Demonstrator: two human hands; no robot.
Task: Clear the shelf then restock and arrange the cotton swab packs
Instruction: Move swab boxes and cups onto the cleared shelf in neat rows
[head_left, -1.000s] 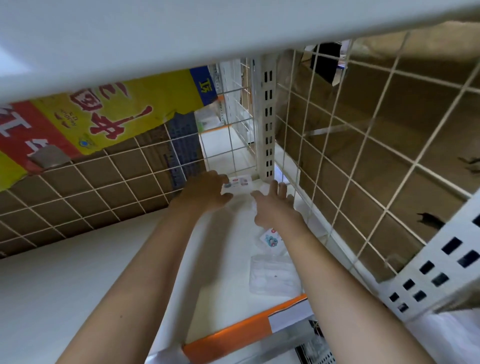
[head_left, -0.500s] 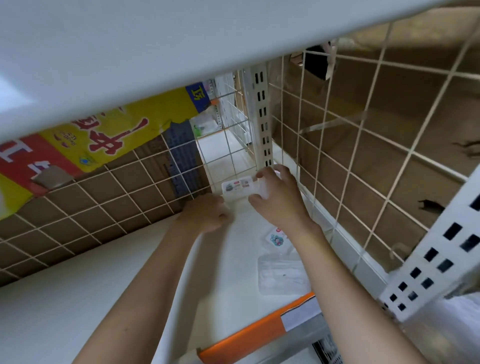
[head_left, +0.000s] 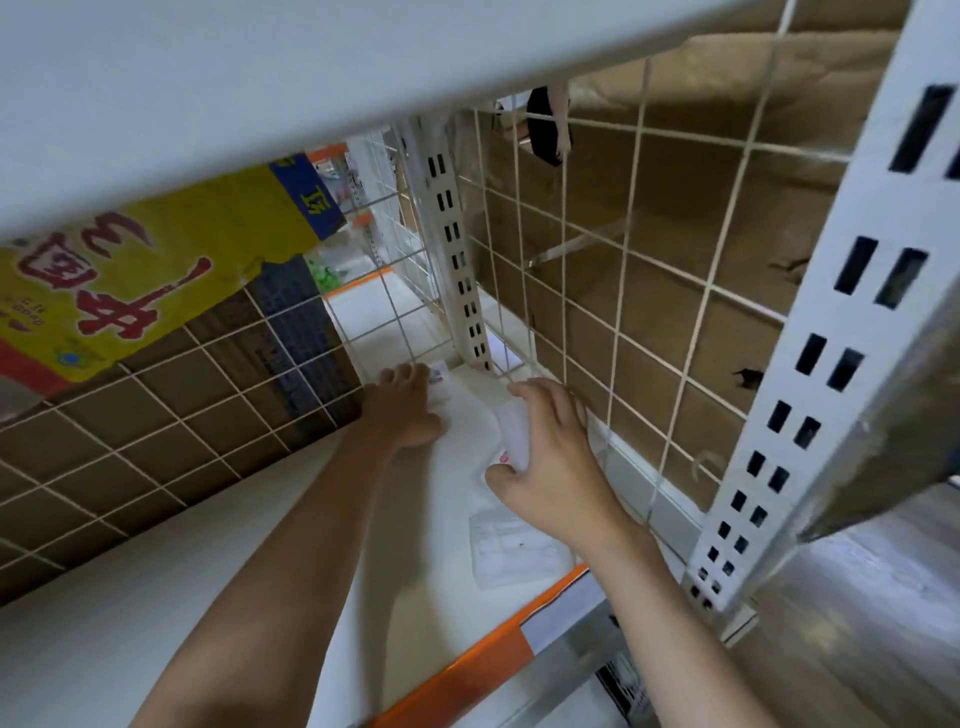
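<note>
Both my arms reach deep into a white shelf (head_left: 156, 597). My right hand (head_left: 556, 457) grips a clear cotton swab pack (head_left: 511, 436) near the right wire wall, fingers and thumb curled round it. My left hand (head_left: 405, 405) lies at the back corner on another swab pack (head_left: 439, 373), of which only a labelled corner shows; how the fingers hold it is hidden. A third clear swab pack (head_left: 511, 553) lies flat on the shelf near the front edge, below my right wrist.
White wire grids (head_left: 623, 291) close the back and right side, with cardboard boxes behind them. A slotted white upright (head_left: 460, 291) stands in the back corner and another (head_left: 810, 389) at front right. An orange price strip (head_left: 483, 660) lines the shelf's front edge. A shelf board hangs overhead.
My right hand has pulled a swab pack from the back corner toward me along the right wall. My left hand has moved further back into the corner onto another pack.
</note>
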